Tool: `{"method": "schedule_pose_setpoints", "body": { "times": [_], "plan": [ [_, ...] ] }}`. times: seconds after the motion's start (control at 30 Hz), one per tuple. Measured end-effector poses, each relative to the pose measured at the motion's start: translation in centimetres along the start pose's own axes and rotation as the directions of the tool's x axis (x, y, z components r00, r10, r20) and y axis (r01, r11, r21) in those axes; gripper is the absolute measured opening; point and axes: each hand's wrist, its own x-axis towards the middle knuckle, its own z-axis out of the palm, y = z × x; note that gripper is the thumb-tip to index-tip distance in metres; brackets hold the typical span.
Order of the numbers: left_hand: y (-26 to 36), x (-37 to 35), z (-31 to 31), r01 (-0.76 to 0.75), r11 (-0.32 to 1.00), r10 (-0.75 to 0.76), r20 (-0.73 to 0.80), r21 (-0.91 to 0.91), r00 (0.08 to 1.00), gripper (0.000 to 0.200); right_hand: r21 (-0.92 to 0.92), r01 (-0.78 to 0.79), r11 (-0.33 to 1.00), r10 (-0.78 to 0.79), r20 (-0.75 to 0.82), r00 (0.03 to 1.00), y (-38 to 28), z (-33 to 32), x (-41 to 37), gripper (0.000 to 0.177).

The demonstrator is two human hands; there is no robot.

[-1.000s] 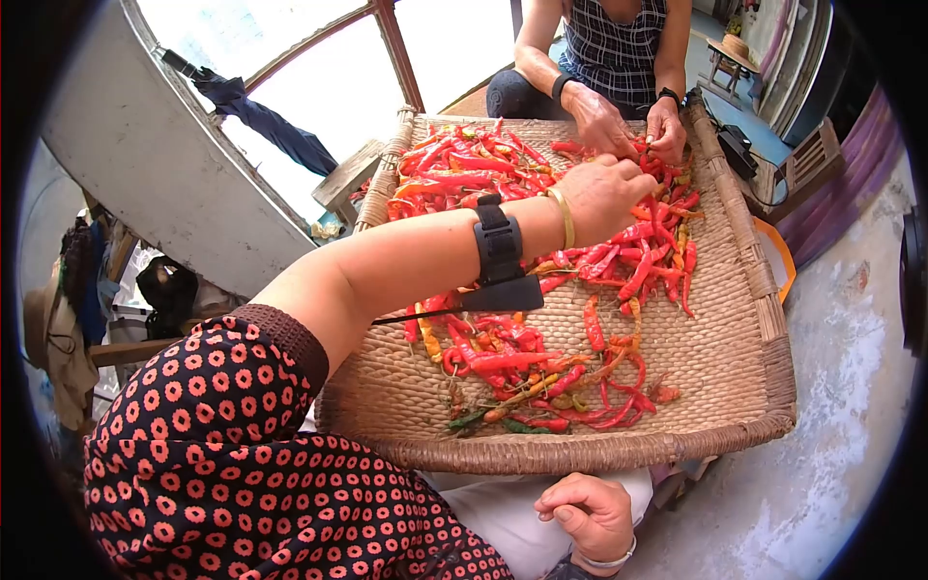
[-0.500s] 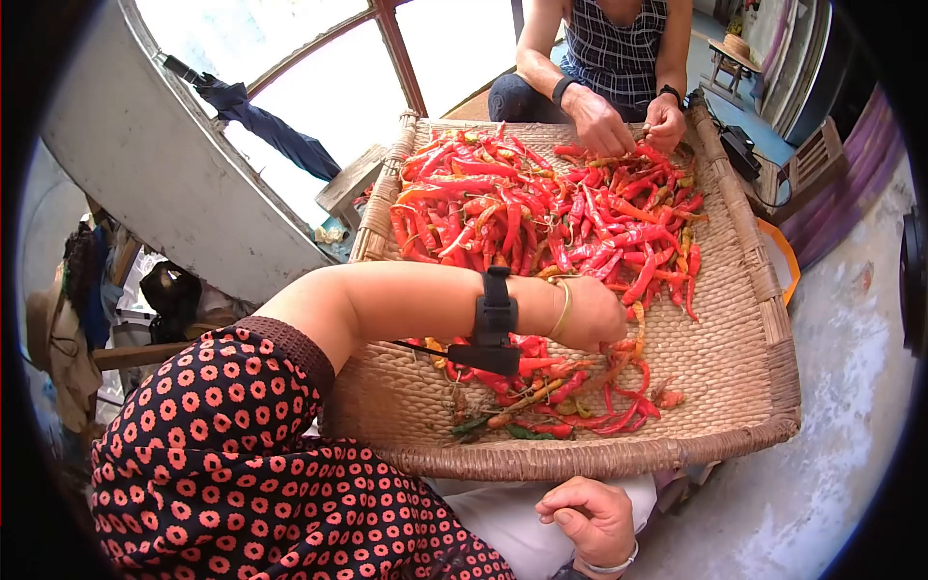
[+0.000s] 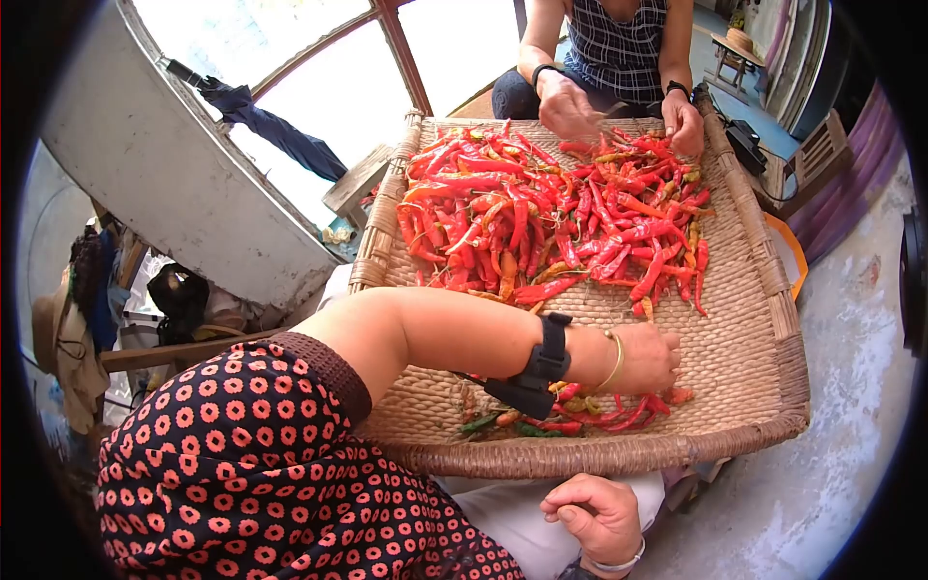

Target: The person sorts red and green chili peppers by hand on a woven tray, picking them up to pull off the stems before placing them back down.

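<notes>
My left hand (image 3: pixel 646 359) reaches across the woven tray (image 3: pixel 735 377), curled and closed just above a small group of red chili peppers (image 3: pixel 628 418). Its fingertips and anything in them are hidden under the hand. Several greenish and brownish chilies lie at that group's left end, partly behind my forearm and its black strap. Below the tray's front rim, my right hand (image 3: pixel 594 517) rests near my lap with fingers curled in; I see nothing in it. A large heap of red chili peppers (image 3: pixel 483 208) covers the far part of the tray.
Across the tray sits another person (image 3: pixel 619 48), both hands over the far edge of the heap. A folded umbrella (image 3: pixel 275 130) leans at the left by the window. A wooden stool (image 3: pixel 817 164) and an orange-rimmed object (image 3: pixel 791 256) stand beyond the tray's right side.
My left hand has moved right and toward me, away from the large heap's near edge. The other person's hands have moved apart. My right hand has hardly moved.
</notes>
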Motion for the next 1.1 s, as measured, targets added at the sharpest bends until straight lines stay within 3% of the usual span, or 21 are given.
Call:
{"method": "schedule_pose_setpoints", "body": {
  "times": [0.07, 0.13, 0.2, 0.33, 0.47, 0.5, 0.53, 0.6, 0.63, 0.7, 0.73, 0.8, 0.83, 0.93, 1.0, 1.1],
  "plan": [
    [0.5, 0.1, 1.4, 0.005, 0.999, 0.003, -0.193, 0.039, 0.981, 0.014, 0.033, -0.020, 0.999, 0.020, -0.007, 1.000, 0.2, 0.1, -0.2, 0.019],
    [0.5, 0.0, 1.7, 0.014, 0.998, 0.000, -0.203, 0.067, 0.979, 0.016, 0.052, -0.038, 0.998, 0.039, -0.023, 0.999, 0.0, 0.2, -0.2, 0.017],
    [0.3, -0.1, 1.2, 0.058, 0.994, -0.061, 0.031, 0.096, 0.998, 0.015, 0.050, -0.031, 0.998, 0.032, -0.021, 0.999, 0.0, 0.1, -0.2, 0.017],
    [-0.4, -0.5, 1.0, 0.059, 0.998, -0.061, 0.057, 0.032, 0.997, 0.010, 0.044, -0.014, 0.999, 0.015, -0.024, 1.000, 0.2, 0.2, -0.2, 0.017],
    [-3.4, -0.3, -1.3, 0.292, 0.908, -0.305, 0.003, -0.302, 0.952, 0.009, 0.005, -0.007, 1.000, 0.007, -0.008, 1.000, 0.1, 0.1, -0.1, 0.018],
    [-4.5, -0.3, -1.8, 0.298, 0.912, -0.336, -0.098, -0.281, 0.937, 0.009, 0.020, -0.022, 1.000, 0.022, -0.014, 1.000, 0.1, 0.2, -0.2, 0.018],
    [-5.4, -0.3, -3.1, 0.416, 0.879, -0.436, -0.042, -0.232, 0.899, 0.011, 0.034, -0.037, 0.999, 0.038, -0.020, 0.999, 0.1, 0.2, -0.2, 0.018],
    [-7.3, -0.5, -3.2, 0.445, 0.894, -0.408, -0.524, -0.061, 0.748, 0.015, 0.036, -0.038, 0.999, 0.038, -0.025, 0.999, 0.1, 0.2, -0.2, 0.019],
    [-7.0, -0.4, -3.2, 0.444, 0.894, -0.407, -0.524, -0.060, 0.748, 0.015, 0.039, -0.039, 0.999, 0.040, -0.031, 0.999, 0.1, 0.3, -0.2, 0.019],
    [-5.6, -0.3, -2.9, 0.320, 0.939, -0.343, -0.397, -0.126, 0.851, 0.018, 0.035, -0.039, 0.999, 0.040, -0.025, 0.999, 0.1, 0.2, -0.1, 0.019],
    [-4.2, -0.3, -2.4, 0.225, 0.966, -0.251, -0.261, -0.126, 0.932, 0.017, 0.030, -0.040, 0.999, 0.040, -0.018, 0.999, 0.1, 0.2, -0.1, 0.019],
    [-0.7, 0.1, -1.3, 0.255, 0.942, -0.249, 0.053, -0.217, 0.967, 0.018, 0.040, -0.042, 0.998, 0.042, -0.013, 0.999, 0.2, 0.1, 0.0, 0.018],
    [0.9, 0.4, -1.3, 0.304, 0.921, -0.249, 0.232, -0.243, 0.940, 0.019, 0.052, -0.045, 0.998, 0.046, -0.011, 0.999, 0.3, 0.1, -0.1, 0.018],
    [2.3, 0.3, 1.2, 0.332, 0.928, -0.253, 0.367, -0.168, 0.895, 0.019, 0.046, -0.030, 0.999, 0.031, -0.023, 0.999, 0.1, 0.2, 0.0, 0.019],
    [1.9, 0.3, 2.3, 0.312, 0.944, -0.263, 0.328, -0.105, 0.907, 0.020, 0.045, -0.035, 0.998, 0.036, -0.020, 0.999, 0.0, 0.2, 0.0, 0.018],
    [0.2, -0.2, -0.8, 0.423, 0.892, -0.316, 0.448, -0.161, 0.836, 0.019, 0.047, -0.039, 0.998, 0.040, -0.014, 0.999, 0.2, 0.1, 0.0, 0.018]
  ]
}}
